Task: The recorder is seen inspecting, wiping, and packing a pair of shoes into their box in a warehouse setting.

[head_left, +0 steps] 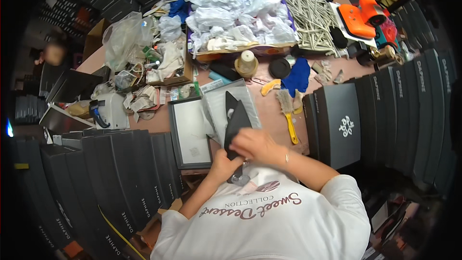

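Note:
A black pointed-toe shoe (239, 121) lies over pale wrapping paper (216, 103) in front of me, its toe pointing away. A second dark pointed shape shows just behind it, partly covered. My left hand (223, 164) grips the shoe's near end from the left. Over that same end bends my right hand (257, 145), its fingers pinched together and slightly blurred; what is between them is hidden. Below the hands, a clear plastic piece (239, 179) rests against my shirt. Beside the paper is an open grey box part with a white inside (191, 137).
Dark shoeboxes stand in rows at left (110, 173) and right (339, 125). A yellow-handled brush (290, 123), blue cloth (297, 78) and capped bottle (247, 63) lie beyond. Farther back are a tray of crumpled white tissue (236, 14), paper sticks (315, 24) and an orange tape dispenser (356, 20).

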A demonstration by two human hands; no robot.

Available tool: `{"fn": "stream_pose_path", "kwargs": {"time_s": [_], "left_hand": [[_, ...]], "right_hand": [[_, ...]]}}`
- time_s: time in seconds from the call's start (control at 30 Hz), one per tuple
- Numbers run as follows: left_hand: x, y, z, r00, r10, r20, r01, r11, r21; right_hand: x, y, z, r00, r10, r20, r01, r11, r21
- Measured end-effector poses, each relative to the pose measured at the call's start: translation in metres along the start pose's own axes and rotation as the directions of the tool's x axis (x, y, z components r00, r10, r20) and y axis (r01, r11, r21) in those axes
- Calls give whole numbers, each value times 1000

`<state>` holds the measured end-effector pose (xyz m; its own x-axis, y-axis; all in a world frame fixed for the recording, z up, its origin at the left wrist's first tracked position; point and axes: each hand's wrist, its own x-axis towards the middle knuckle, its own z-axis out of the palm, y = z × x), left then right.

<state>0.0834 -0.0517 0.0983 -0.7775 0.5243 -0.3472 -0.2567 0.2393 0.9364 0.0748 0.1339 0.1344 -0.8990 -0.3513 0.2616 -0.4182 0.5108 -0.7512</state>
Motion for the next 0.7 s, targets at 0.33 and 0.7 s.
{"fn": "stream_pose_path", "kwargs": {"time_s": [0.33, 0.7], "left_hand": [[-28, -12, 8, 999, -37, -30, 31, 980, -196], [-29, -26, 6, 993, -84, 82, 117, 720, -684]], "right_hand": [[18, 26, 27, 946, 91, -312, -131, 985, -109], [10, 8, 17, 984, 48, -174, -75, 985, -152]]}}
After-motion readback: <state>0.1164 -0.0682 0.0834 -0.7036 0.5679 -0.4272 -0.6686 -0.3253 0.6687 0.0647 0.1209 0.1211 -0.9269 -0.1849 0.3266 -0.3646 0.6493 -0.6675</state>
